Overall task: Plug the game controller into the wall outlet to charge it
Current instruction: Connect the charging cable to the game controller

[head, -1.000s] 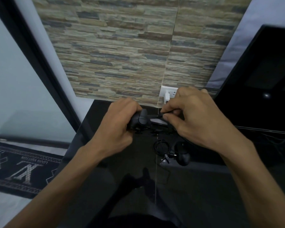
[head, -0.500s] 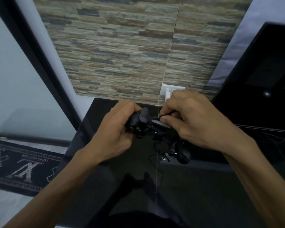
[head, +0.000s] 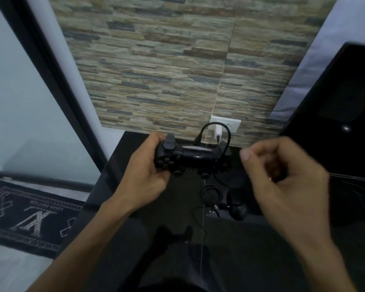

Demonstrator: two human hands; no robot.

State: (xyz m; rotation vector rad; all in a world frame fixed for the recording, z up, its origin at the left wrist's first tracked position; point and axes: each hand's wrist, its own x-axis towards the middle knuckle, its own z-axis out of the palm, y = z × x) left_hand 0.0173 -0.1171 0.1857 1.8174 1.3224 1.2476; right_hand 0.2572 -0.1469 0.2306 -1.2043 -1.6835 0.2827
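Your left hand is clamped on the left handle of the black game controller, thumb over its face and fingers wrapped behind, holding it level just above the dark glossy worktop. A black cable arches up from the controller's top edge and loops over to the white charger, which sits in the white wall outlet on the stone-patterned wall right behind the controller. Your right hand hangs to the right of the controller, apart from it and touching nothing; its fingers are loosely curled, with the thumb near the forefinger and nothing between them, though motion blur softens it. Below the controller, a small coil of thin black wire and a rounded black object lie on the worktop.
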